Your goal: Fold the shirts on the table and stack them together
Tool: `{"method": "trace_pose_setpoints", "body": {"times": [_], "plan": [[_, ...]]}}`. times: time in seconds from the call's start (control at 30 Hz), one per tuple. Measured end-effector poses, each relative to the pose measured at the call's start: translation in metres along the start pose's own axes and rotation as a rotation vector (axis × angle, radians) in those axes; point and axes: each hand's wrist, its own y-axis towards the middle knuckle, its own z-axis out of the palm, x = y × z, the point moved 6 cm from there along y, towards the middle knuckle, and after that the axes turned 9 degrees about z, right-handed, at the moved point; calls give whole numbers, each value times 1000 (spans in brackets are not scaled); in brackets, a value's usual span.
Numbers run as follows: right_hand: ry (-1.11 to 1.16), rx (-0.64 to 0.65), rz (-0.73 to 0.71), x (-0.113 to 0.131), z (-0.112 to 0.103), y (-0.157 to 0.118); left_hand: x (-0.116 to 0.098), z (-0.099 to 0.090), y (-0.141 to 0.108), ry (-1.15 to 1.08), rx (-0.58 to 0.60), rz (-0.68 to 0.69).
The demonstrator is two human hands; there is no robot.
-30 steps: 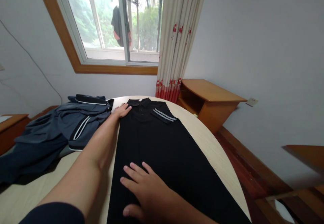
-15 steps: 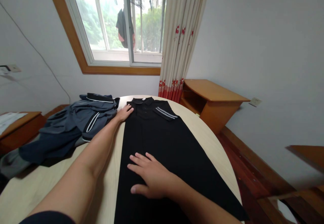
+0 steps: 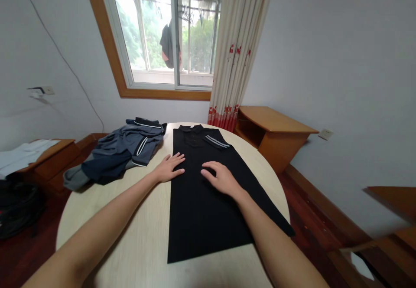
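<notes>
A black polo shirt (image 3: 201,210) lies spread on the round table, its collar toward the window and its hem toward me. Its left side makes a straight edge, and one short sleeve with two grey stripes rests across the upper right. My left hand (image 3: 169,168) lies over that left edge with fingers stretched onto the cloth, holding nothing. Above the middle of the shirt is my right hand (image 3: 221,178), fingers loosely bent and thumb apart; whether it touches the fabric I cannot tell.
The pale wooden table (image 3: 136,240) carries a heap of grey and navy clothes (image 3: 120,149) at its left. Beyond its right side stands a wooden cabinet (image 3: 279,121) beside the curtain (image 3: 237,54). A black bag (image 3: 19,207) sits on the floor at left.
My left hand has come down from near the collar along the shirt's left edge. My right hand has moved up and right across the cloth. The view now takes in the shirt's hem.
</notes>
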Motion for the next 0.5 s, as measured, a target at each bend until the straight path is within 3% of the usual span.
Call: {"method": "trace_pose_setpoints", "body": {"times": [0.13,0.27,0.37,0.5], "plan": [[-252,-29,428,-66,-36,-1,-36,-1,-31,-36,38,41],[-534,-51,763,-122,-72,-24,-53,-2,-45,-62,38,76],[-591,-6,856,-141,-85,-41,-54,-3,-46,-72,24,68],[-461,116,897,-146,-85,-51,-52,-4,-44,-81,30,60]]}}
